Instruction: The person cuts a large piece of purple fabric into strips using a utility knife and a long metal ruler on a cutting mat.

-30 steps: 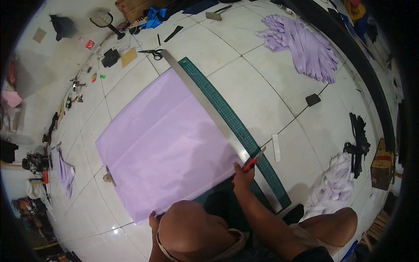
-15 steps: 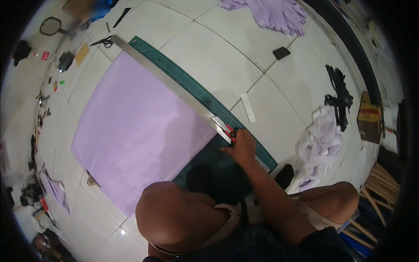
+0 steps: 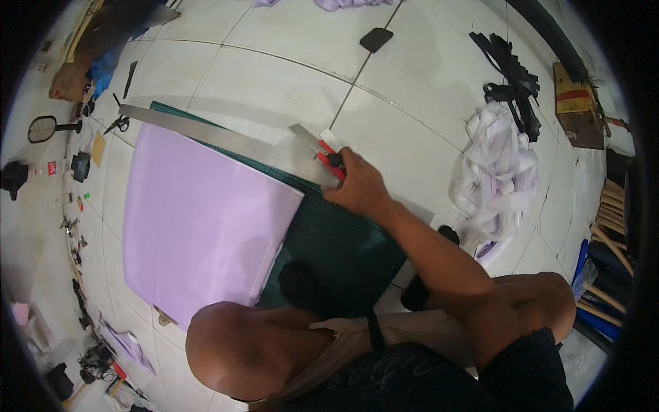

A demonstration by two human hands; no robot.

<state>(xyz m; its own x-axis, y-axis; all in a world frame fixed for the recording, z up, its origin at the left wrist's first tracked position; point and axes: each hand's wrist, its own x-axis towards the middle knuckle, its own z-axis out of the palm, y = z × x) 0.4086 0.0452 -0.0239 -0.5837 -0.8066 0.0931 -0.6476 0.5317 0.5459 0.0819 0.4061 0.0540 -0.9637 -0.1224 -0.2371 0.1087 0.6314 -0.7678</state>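
Observation:
My right hand (image 3: 360, 184) is closed on a red utility knife (image 3: 331, 156) with its pale end pointing away up and left. The same hand grips the near end of a long steel ruler (image 3: 233, 143), which stretches to the far left and looks lifted off the work. Below the ruler lies a folded stack of lilac fabric (image 3: 206, 213), its right edge straight. Under the fabric is a dark green cutting mat (image 3: 336, 240), bare on its right side. A metal clip (image 3: 163, 317) sits on the fabric's near left edge. My left hand does not show.
Black scissors (image 3: 118, 124) lie past the ruler's far end. On the tiled floor are a dark flat pad (image 3: 376, 40), a heap of pale lilac strips (image 3: 498, 172) and black straps (image 3: 511, 79). A worn box (image 3: 576, 106) stands at the right, above several wooden sticks (image 3: 607, 233).
My right hand has moved away from me and slightly left, with the knife and the ruler in it. The ruler has come off the fabric's edge. The view has also shifted.

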